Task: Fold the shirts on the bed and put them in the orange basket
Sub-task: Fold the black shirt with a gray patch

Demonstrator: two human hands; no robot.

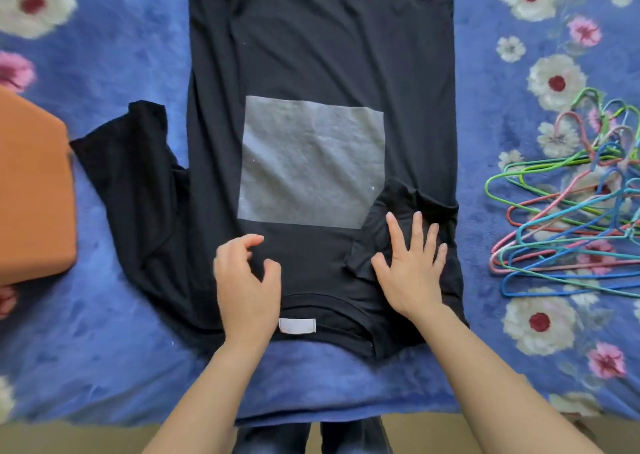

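Orange basket (34, 190) cut off left; black shirt (311, 55) cropped top.

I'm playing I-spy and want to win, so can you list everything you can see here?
shirt: one, black with a grey square, spread in the middle of the bed, one sleeve folded in
label: one, white, inside the shirt's collar
basket: one, orange, at the left edge
hangers: a tangled pile, too many to count, green, pink, blue and red, on the right
blanket: one, blue with white and pink flowers, under everything
left hand: one, fingers loosely curled, over the shirt near the collar
right hand: one, flat on the folded sleeve
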